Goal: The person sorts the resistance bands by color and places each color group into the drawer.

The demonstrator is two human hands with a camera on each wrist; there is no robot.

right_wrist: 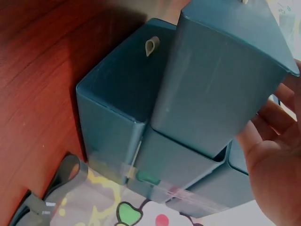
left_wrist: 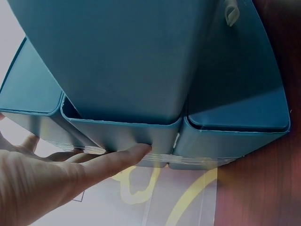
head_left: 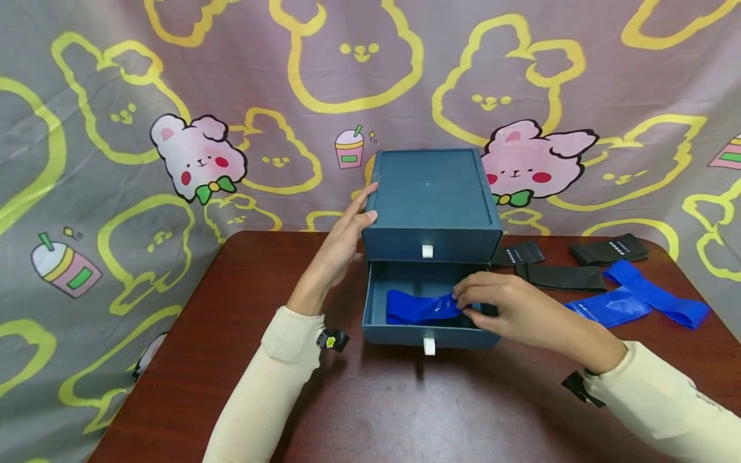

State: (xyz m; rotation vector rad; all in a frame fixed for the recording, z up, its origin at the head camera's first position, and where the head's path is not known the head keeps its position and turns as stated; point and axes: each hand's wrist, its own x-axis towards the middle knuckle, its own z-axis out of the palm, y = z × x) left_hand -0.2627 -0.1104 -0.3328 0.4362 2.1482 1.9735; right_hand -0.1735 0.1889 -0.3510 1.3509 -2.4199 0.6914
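Note:
A dark teal drawer cabinet (head_left: 431, 190) stands on the table, one drawer (head_left: 399, 335) pulled out below its top section. Inside that drawer lies a flat blue elastic band (head_left: 412, 310) with small white print. My right hand (head_left: 512, 307) reaches over the drawer's right side, pinching the band's right end between thumb and fingers; the fingertips are partly hidden. Against the cabinet's left side rests my left hand (head_left: 336, 251), its fingers extended. In the left wrist view, the left thumb (left_wrist: 127, 157) touches the cabinet wall. The right wrist view shows my right hand (right_wrist: 277, 155) beside the pulled-out drawer.
Right of the cabinet lie more blue bands (head_left: 619, 305) and several black bands (head_left: 561, 277) on the brown table (head_left: 457, 411). White pull tabs (head_left: 427, 251) stick out from the drawer fronts. A patterned curtain (head_left: 260, 83) hangs behind the table.

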